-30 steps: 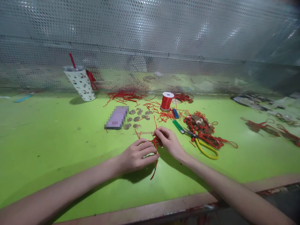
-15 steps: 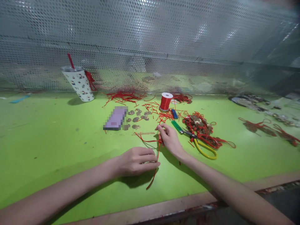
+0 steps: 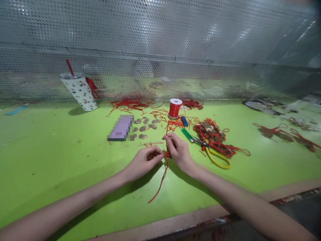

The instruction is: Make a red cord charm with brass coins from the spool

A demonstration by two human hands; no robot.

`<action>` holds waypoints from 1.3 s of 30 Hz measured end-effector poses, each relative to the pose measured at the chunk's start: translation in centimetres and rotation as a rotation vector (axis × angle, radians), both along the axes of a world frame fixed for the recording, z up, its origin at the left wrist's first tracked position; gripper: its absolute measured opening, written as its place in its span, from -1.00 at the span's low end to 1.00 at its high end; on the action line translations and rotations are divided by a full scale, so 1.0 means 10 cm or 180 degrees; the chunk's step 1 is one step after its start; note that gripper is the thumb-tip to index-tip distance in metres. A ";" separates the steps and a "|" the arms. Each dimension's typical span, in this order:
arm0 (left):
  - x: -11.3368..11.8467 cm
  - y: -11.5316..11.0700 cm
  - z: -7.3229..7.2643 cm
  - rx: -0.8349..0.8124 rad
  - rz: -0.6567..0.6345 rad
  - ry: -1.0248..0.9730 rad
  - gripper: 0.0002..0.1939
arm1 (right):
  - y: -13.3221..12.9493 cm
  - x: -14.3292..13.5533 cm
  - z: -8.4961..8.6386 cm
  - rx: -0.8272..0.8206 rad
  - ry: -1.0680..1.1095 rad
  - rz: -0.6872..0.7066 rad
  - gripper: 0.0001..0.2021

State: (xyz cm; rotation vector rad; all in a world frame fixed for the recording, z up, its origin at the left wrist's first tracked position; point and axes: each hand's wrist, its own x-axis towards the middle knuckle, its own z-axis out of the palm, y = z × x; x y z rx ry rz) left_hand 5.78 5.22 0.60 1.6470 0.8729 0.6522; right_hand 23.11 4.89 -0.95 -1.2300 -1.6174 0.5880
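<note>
A red cord (image 3: 162, 180) with a small knot hangs between my two hands, its loose tail trailing toward the table's front edge. My left hand (image 3: 146, 160) pinches the cord at the left side of the knot, thumb and forefinger together. On the other side, my right hand (image 3: 179, 150) is closed on the upper part of the cord, its fingertips just above the knot. Whatever else lies under the right fingers is hidden. Beyond the hands, several brass-coloured coins (image 3: 142, 128) are scattered on the green table (image 3: 82, 174).
Scissors (image 3: 217, 159) with yellow and red handles, green (image 3: 187, 135) and blue (image 3: 184, 121) lighters and a pile of corded coins (image 3: 209, 130) lie right. Behind stands a red cord spool (image 3: 175, 109). Leftward are a pixelated phone (image 3: 121, 128) and a tumbler (image 3: 81, 92). Perforated metal (image 3: 150, 40) backs the table.
My left hand has moved up from the lower cord to the knot, its fingers now pinched together. The right hand keeps its hold. The view has shifted slightly.
</note>
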 end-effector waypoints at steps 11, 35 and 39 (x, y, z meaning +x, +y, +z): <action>0.06 0.04 -0.03 -0.0454 0.0102 -0.0063 -0.71 | -0.01 -0.02 0.02 -0.0189 0.0155 0.0223 -0.71; 0.02 0.12 -0.07 -0.0560 0.0305 -0.0224 -0.69 | -0.06 -0.03 0.02 -0.0363 0.0565 0.0314 -0.74; 0.01 0.13 -0.08 -0.0600 0.0264 -0.0052 -0.75 | -0.06 -0.04 0.02 -0.0210 0.0428 0.0269 -0.75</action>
